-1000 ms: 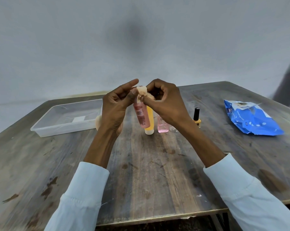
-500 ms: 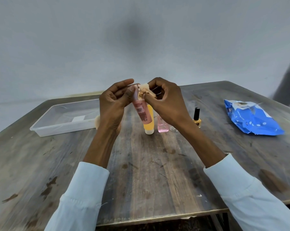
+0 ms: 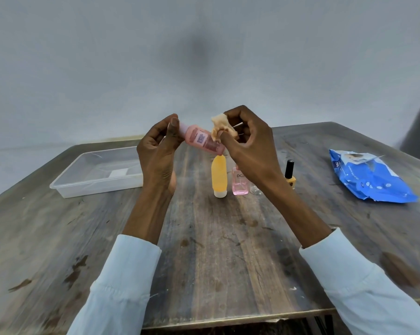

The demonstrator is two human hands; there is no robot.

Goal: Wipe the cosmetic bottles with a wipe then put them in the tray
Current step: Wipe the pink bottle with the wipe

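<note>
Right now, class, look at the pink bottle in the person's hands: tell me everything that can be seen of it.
The pink bottle is small, of translucent pink plastic, with a pale cap and a printed label bearing a code square. It is held in the air above the table, tilted, cap end up towards the left. The left hand pinches the cap end; the right hand presses a crumpled beige wipe against its lower end.

Two bare hands — left hand (image 3: pixel 158 151), right hand (image 3: pixel 249 143) — with bare forearms reaching in from near. Each arm wears a pale blue long sleeve (image 3: pixel 122 284), loosely creased, cuffs ending short of the wrists — no rings or watch visible.
</note>
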